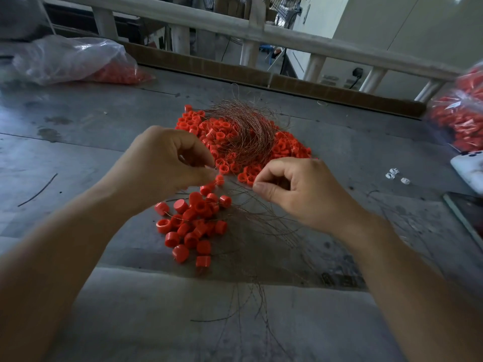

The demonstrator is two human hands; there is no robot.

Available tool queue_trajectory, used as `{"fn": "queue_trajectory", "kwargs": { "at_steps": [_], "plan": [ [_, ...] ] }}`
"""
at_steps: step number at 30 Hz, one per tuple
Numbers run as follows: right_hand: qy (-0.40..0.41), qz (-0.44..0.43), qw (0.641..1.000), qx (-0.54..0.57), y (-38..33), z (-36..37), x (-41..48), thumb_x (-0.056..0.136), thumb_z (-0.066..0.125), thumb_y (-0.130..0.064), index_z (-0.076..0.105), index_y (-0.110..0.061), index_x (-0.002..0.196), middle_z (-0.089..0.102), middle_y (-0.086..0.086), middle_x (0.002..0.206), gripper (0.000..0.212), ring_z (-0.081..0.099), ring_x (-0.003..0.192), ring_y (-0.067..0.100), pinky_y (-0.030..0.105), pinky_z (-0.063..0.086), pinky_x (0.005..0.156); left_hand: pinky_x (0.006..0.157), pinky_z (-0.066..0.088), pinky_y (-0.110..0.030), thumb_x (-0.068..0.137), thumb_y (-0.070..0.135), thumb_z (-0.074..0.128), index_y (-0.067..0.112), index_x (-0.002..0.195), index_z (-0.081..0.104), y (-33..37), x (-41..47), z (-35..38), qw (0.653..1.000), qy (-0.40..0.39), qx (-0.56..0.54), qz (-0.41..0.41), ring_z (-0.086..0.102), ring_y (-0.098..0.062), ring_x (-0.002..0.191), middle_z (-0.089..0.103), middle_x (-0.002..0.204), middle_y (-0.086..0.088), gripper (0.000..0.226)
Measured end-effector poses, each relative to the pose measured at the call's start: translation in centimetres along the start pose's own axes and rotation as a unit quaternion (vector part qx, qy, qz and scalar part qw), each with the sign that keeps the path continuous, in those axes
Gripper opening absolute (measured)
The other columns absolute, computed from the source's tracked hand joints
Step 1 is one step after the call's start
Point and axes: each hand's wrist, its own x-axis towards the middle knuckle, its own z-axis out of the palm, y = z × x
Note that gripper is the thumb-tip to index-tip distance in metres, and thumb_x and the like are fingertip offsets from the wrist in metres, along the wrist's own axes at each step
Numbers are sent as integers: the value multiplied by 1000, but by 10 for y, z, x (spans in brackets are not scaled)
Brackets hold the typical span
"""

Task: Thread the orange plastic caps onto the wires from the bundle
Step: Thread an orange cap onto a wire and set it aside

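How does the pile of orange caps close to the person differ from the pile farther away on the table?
The far pile holds many more caps than the near pile. The far pile lies partly under a thick wire bundle; the near pile has only thin loose wires among it. Many far-pile caps show open hollows; most near-pile caps show closed tops or sides. Both are orange caps on the grey table.

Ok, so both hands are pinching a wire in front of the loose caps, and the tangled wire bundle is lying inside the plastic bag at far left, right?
No. The head view shows the wire bundle lying on top of the loose orange caps on the table, not in the plastic bag. The left hand and right hand do pinch a wire in front of those caps.
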Motion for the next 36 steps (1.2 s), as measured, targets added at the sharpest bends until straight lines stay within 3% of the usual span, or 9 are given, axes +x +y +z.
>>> {"fn": "queue_trajectory", "kwargs": {
  "at_steps": [3, 6, 10, 13, 17, 20, 27, 32, 36],
  "plan": [
    [-26, -1, 999, -36, 2, 4, 1, 83, 65, -19, 67, -15, 79, 52, -20, 71, 6, 50, 66, -5, 4, 39, 64, 53, 50, -20, 55, 32, 80, 25, 55, 67, -5, 2, 1, 998, -51, 42, -23, 60, -5, 49, 67, 59, 10, 15],
    [-61, 9, 996, -68, 5, 6, 1, 84, 65, -23, 67, -16, 79, 54, -18, 70, 8, 49, 64, -5, 5, 38, 62, 48, 45, -13, 41, 60, 63, 25, 60, 68, -9, 4, 4, 997, -51, 52, -39, 57, -2, 48, 66, 57, 10, 40],
    [-62, 28, 995, -67, 7, 4, 0, 82, 63, -37, 67, -18, 76, 60, -10, 68, 20, 53, 62, 1, 9, 40, 59, 56, 43, -15, 73, 26, 74, 27, 61, 65, -26, 16, 5, 995, 45, 82, -47, 59, -4, 61, 66, 64, 10, 16],
    [-21, 40, 998, -52, 7, 1, 1, 81, 60, -43, 67, -18, 76, 61, -9, 67, 26, 55, 62, 0, 11, 42, 55, 72, 38, -23, 81, 15, 67, 22, 90, 70, -36, 26, 9, 982, 86, 166, -33, 54, -12, 79, 65, 90, 1, 12],
    [69, 67, 994, -48, 10, -5, 3, 82, 61, -40, 69, -17, 75, 67, -3, 71, 25, 59, 62, 8, 25, 48, 60, 82, 36, -30, 86, 14, 60, 22, 121, 60, -41, 37, 24, 972, 29, 234, -8, 51, -22, 101, 58, 113, -6, 36],
    [132, 84, 987, -35, 15, -8, 5, 83, 62, -36, 69, -15, 72, 63, -4, 60, 24, 52, 50, 4, 18, 43, 52, 99, 37, -40, 89, 17, 54, 28, 132, 49, -42, 39, 31, 963, -28, 268, 4, 44, -27, 119, 52, 126, -6, 44],
    [205, 98, 974, -15, 18, -13, 7, 84, 62, -32, 60, -24, 62, 58, -11, 53, 24, 55, 46, 8, 14, 41, 47, 79, 37, -28, 87, 18, 60, 21, 113, 64, -36, 36, 27, 963, 2, 268, 24, 53, -22, 105, 59, 117, -2, 26],
    [198, 102, 975, -21, 17, -11, 6, 84, 62, -32, 61, -25, 63, 63, -6, 60, 22, 58, 49, 16, 24, 48, 53, 92, 35, -30, 93, 20, 52, 25, 132, 50, -37, 38, 29, 957, -39, 287, 18, 43, -20, 120, 50, 128, 0, 39],
    [194, 103, 975, -19, 18, -10, 6, 85, 62, -32, 65, -20, 67, 62, -11, 62, 21, 59, 51, 12, 20, 47, 52, 90, 43, -37, 89, 24, 57, 22, 121, 57, -35, 37, 25, 957, -28, 290, 11, 48, -22, 111, 52, 120, -2, 32]
  ]
}}
